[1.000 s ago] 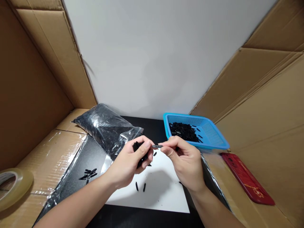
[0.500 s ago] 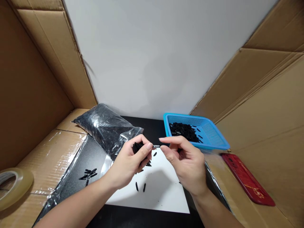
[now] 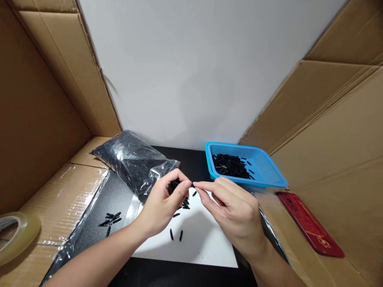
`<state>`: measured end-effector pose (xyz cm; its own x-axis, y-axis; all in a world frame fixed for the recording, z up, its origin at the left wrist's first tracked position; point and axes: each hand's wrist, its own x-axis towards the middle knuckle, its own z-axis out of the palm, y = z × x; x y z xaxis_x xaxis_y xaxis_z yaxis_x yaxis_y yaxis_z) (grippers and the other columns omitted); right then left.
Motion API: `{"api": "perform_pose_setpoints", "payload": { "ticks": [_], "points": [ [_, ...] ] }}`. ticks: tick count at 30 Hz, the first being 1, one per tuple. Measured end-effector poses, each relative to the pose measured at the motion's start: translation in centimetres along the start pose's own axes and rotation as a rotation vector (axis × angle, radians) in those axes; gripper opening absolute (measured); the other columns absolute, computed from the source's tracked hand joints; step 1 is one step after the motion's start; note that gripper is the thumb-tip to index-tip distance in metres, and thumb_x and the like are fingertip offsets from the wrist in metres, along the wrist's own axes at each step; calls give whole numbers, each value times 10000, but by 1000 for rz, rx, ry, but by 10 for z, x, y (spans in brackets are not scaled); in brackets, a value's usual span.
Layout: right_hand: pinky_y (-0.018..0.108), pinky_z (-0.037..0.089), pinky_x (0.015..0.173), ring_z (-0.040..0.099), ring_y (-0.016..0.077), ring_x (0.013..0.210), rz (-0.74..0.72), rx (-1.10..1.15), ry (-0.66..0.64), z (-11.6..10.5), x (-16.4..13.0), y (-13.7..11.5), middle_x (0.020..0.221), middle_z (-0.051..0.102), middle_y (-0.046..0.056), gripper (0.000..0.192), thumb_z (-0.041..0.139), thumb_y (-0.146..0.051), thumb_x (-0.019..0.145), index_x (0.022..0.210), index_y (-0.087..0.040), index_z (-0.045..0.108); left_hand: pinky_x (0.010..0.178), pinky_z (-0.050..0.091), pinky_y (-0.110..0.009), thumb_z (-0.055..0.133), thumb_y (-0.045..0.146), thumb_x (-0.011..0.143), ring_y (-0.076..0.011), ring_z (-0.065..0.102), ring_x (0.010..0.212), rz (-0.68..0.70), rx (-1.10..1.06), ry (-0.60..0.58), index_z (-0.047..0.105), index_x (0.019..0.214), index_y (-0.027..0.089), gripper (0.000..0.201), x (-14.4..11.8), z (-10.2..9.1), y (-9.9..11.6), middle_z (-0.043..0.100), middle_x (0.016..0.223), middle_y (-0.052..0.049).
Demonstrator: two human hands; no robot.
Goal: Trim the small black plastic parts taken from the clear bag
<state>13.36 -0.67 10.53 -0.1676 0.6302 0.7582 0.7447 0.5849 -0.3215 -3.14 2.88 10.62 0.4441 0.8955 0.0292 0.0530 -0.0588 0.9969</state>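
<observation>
Black pieces (image 3: 173, 185) lie bunched in the curled left hand (image 3: 163, 207), its fingers closed round them and its thumb laid over; one dark tip (image 3: 192, 184) juts toward the right hand (image 3: 236, 211). There, thumb and index finger stand nearly together at that tip; I cannot tell whether they grip it. Further pieces (image 3: 186, 203) I see below the left hand on white paper (image 3: 206, 243), and beyond the right hand in a blue basket (image 3: 266, 162).

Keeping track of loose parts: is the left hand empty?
No, the left hand holds a bunch of black pieces in its curled fingers.
</observation>
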Motion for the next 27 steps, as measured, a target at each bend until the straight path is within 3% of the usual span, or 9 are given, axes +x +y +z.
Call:
{"api": "perform_pose_setpoints", "payload": {
  "ticks": [10,20,27],
  "points": [
    [260,418,521,555,133,569,118,98,-88,-4,0,0,643,635,6,143,584,-120,919,872,-166,711,443,269,-181,515,458,948,-54,341,505,37,106,3,535,779,185,321,2,-3,-4,467,649,57],
    [297,378,548,453,148,547,-65,-137,2,14,-7,2,586,555,11,154,578,-94,930,834,-117,696,410,229,-176,556,451,921,-46,292,450,-43,-29,55,469,723,190,339,7,3,-4,435,549,84],
    [281,364,534,441,133,518,-63,-225,50,24,-8,3,548,500,-23,233,551,-90,919,709,-176,606,411,211,-167,575,445,912,-38,282,444,-82,-101,68,438,713,193,349,7,6,-6,411,521,95]
  ]
}}
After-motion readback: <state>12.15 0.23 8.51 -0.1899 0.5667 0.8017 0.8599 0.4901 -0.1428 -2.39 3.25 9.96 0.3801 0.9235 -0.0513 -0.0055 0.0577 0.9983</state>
